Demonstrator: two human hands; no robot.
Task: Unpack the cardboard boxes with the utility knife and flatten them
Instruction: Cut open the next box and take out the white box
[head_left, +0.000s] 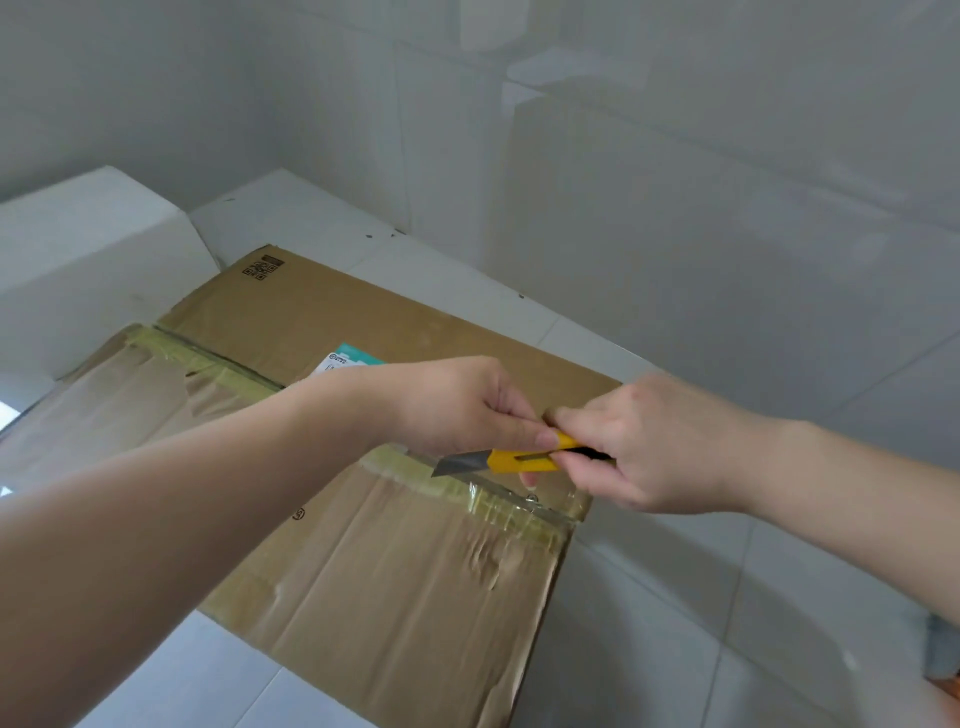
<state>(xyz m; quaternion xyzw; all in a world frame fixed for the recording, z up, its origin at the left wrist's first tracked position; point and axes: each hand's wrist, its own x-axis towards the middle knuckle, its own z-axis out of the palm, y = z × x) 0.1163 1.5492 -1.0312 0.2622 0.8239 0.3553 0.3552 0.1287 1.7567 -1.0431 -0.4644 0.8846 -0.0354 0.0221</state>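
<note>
A large brown cardboard box (395, 566) stands on the pale tiled floor, its top flaps sealed with a yellowish tape seam (498, 501) running diagonally. Above the seam I hold a yellow utility knife (519, 460) with its grey blade out, pointing left. My right hand (639, 441) grips the knife's handle. My left hand (467, 402) pinches the front of the yellow body with thumb and fingertips. A white and teal shipping label (345, 358) shows behind my left wrist.
A white box (88, 260) stands at the left behind the cardboard box. A glossy white tiled wall (675, 208) rises right behind. The tiled floor (675, 623) shows to the right and at the front.
</note>
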